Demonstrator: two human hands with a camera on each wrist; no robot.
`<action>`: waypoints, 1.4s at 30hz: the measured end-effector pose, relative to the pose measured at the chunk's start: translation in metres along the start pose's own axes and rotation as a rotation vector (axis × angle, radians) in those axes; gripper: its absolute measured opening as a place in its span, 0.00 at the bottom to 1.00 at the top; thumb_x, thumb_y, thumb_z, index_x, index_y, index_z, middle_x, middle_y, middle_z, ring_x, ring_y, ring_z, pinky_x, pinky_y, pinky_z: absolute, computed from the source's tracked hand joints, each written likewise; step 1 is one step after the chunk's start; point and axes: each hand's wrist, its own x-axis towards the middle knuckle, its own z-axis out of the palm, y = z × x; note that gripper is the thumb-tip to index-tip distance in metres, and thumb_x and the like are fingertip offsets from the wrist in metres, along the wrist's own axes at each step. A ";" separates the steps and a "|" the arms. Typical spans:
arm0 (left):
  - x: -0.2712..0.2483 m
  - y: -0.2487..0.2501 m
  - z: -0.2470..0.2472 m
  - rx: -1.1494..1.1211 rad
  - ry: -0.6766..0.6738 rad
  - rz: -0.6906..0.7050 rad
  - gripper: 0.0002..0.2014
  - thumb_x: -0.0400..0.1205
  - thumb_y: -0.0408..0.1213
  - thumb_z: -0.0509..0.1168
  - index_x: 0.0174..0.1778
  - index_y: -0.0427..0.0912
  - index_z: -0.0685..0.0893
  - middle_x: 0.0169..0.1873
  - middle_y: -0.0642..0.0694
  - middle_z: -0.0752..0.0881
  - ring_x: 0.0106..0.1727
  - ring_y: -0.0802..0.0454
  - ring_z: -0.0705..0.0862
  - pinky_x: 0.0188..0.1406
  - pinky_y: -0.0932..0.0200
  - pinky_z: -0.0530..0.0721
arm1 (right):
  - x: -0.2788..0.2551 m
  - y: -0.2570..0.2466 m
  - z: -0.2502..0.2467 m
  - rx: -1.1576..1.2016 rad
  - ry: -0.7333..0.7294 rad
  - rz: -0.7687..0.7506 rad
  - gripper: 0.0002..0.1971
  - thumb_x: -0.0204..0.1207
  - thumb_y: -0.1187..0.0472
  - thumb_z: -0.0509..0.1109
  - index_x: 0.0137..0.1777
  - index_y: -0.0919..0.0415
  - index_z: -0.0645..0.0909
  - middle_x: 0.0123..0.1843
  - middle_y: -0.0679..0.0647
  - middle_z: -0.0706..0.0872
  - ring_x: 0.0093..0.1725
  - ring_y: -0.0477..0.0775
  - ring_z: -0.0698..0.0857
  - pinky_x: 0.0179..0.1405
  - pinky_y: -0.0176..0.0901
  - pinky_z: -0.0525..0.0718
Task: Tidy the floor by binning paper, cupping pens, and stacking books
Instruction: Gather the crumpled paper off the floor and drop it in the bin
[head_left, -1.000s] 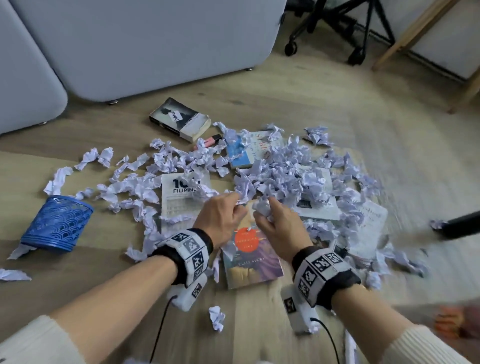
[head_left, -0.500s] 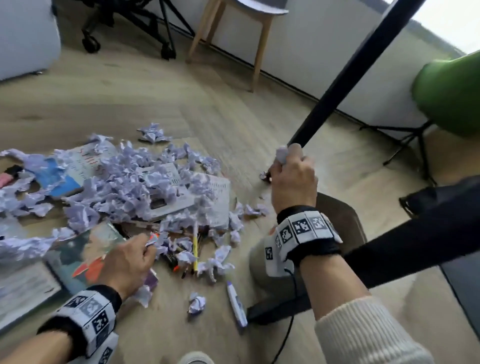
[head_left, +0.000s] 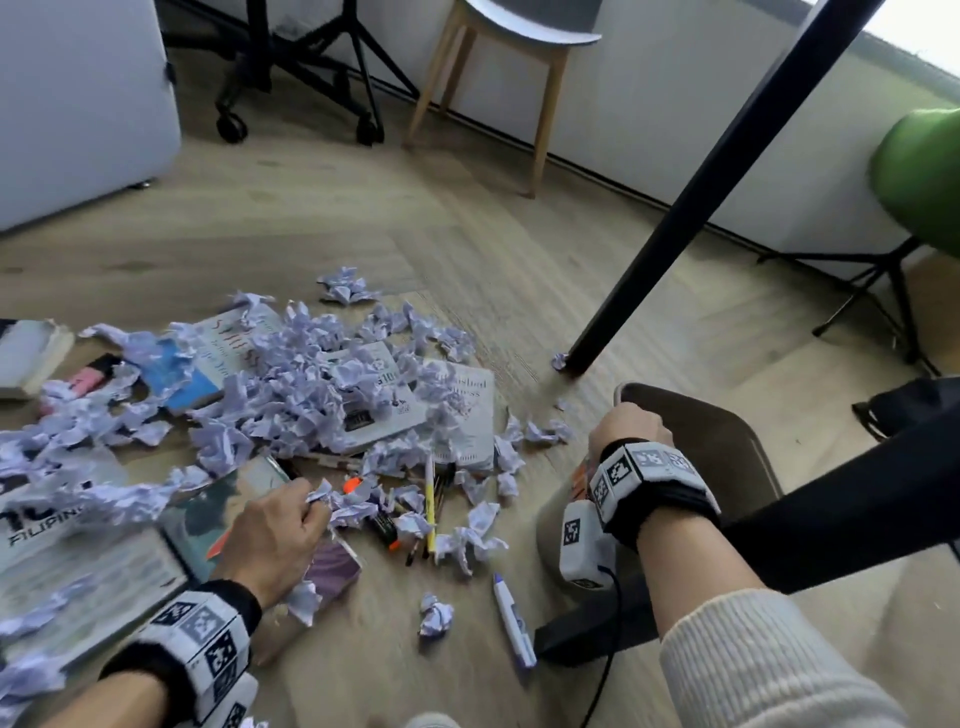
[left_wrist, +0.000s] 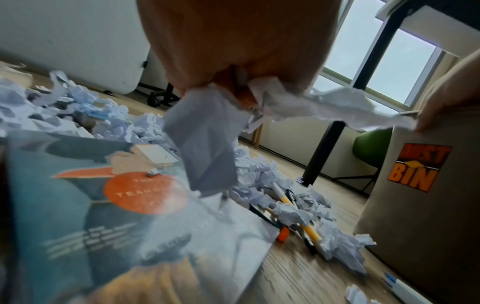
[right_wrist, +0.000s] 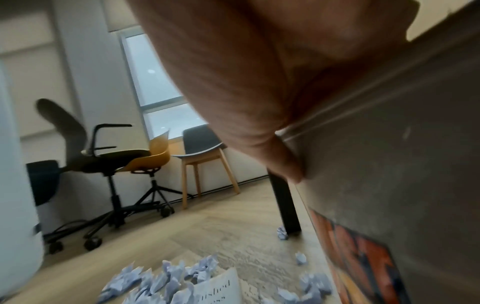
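Down on the floor (head_left: 363, 218), mid paper-binning — left hand (head_left: 270, 540) pinching crumpled paper (left_wrist: 207, 139), right hand (head_left: 631, 423) curled over the bin (left_wrist: 428, 216) rim — next up, probably swinging that wad across and dropping it in.

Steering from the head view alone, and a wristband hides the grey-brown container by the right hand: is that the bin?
Observer: Yes. Left wrist view shows an orange sticker reading BIN on the wall of the grey-brown bin.
Operator: Is the right hand gripping it?
Observer: Right wrist view: the right hand grips its rim, one digit pressed on the outer wall.
Operator: And the left?
Observer: Left wrist view: the left hand pinches crumpled pale lilac paper, which hangs below the fingers.
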 end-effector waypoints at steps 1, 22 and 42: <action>-0.001 -0.003 -0.006 -0.008 0.014 -0.010 0.18 0.81 0.36 0.64 0.27 0.43 0.68 0.21 0.45 0.76 0.26 0.44 0.75 0.28 0.49 0.71 | -0.006 -0.007 -0.005 0.003 0.013 -0.029 0.14 0.78 0.63 0.64 0.61 0.66 0.82 0.61 0.63 0.85 0.61 0.64 0.83 0.48 0.47 0.79; -0.149 -0.031 -0.291 0.157 1.007 -0.276 0.18 0.79 0.50 0.54 0.29 0.41 0.70 0.16 0.44 0.74 0.21 0.45 0.71 0.24 0.58 0.71 | -0.241 -0.232 0.020 -0.108 0.578 -2.154 0.13 0.60 0.65 0.68 0.45 0.50 0.81 0.30 0.48 0.79 0.30 0.56 0.83 0.28 0.49 0.78; -0.386 0.016 -0.308 0.617 1.308 -0.677 0.12 0.83 0.47 0.62 0.45 0.47 0.88 0.41 0.53 0.86 0.33 0.54 0.83 0.38 0.51 0.84 | -0.484 -0.165 0.023 -0.114 0.586 -3.202 0.13 0.76 0.67 0.52 0.48 0.51 0.76 0.36 0.50 0.80 0.35 0.58 0.80 0.40 0.51 0.83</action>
